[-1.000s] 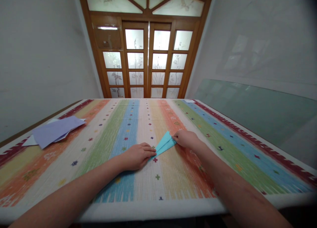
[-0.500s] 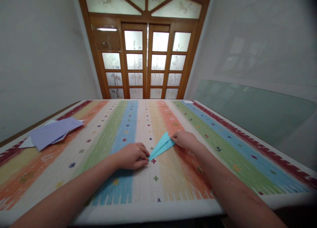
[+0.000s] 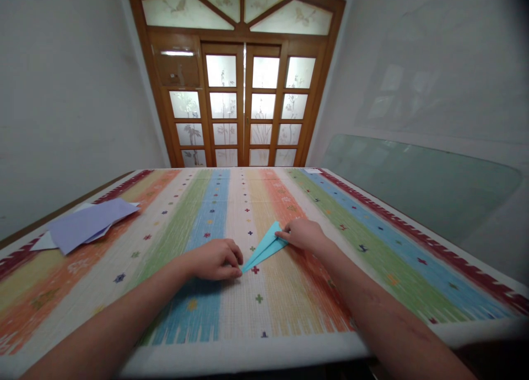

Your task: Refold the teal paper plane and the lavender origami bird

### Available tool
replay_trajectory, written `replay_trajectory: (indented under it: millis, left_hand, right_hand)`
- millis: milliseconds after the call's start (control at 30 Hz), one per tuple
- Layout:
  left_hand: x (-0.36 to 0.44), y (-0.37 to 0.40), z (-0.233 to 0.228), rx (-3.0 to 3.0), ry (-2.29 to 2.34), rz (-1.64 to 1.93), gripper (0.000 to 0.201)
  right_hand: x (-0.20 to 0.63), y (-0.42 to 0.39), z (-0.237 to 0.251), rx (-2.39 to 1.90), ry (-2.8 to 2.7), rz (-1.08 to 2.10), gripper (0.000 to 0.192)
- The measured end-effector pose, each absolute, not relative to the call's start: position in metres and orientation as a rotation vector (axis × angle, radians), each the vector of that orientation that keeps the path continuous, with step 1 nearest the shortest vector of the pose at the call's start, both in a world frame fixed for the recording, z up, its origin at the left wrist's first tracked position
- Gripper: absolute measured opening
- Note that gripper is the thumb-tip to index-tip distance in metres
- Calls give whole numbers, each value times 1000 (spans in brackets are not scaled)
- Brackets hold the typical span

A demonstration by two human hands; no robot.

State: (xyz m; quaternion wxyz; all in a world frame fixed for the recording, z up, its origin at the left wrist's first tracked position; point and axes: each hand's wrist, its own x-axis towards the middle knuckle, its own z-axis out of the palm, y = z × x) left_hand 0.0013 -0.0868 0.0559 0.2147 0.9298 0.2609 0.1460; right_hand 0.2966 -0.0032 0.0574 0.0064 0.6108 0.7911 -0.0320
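A turquoise sheet of paper (image 3: 265, 247), folded into a narrow pointed wedge with a crease along its middle, lies on the striped tablecloth. Its sharp tip points toward me and to the left, where my left hand (image 3: 218, 260) pinches it between thumb and fingers. At the wide far end, my right hand (image 3: 303, 235) is closed on the paper, thumb and fingertips over its right part near the centre crease. The fingers hide a bit of that end.
Lilac and white sheets of paper (image 3: 91, 221) lie in a loose pile at the table's left. A small white piece (image 3: 313, 171) is at the far right edge. The striped cloth (image 3: 165, 259) covers the table. Beyond stand wooden glazed doors (image 3: 243, 104); a glass panel (image 3: 421, 176) leans on the right.
My right hand has shifted left along the wide end, closer to the middle crease. The paper's tip and my left hand have moved slightly left.
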Motion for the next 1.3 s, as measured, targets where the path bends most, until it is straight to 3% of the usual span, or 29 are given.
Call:
replay_trajectory:
  millis: [167, 467, 867, 1000, 1300]
  left_hand:
    - [1, -78, 44, 2438, 724, 504, 27]
    - [12, -85, 37, 2550, 1102, 536, 15]
    - [9, -77, 30, 2578, 1185, 695, 35]
    - [8, -75, 29, 2603, 1191, 687, 25]
    - [5, -71, 25, 2502, 1344, 755, 9]
  right_hand:
    - [295, -4, 51, 1938, 2510, -56, 49]
    - [294, -4, 47, 2113, 2671, -38, 44]
    - [285, 8, 25, 2218, 3247, -771, 41]
    - [285, 13, 16, 2325, 3199, -938, 43]
    - [283, 14, 9, 2382, 3206, -1000, 41]
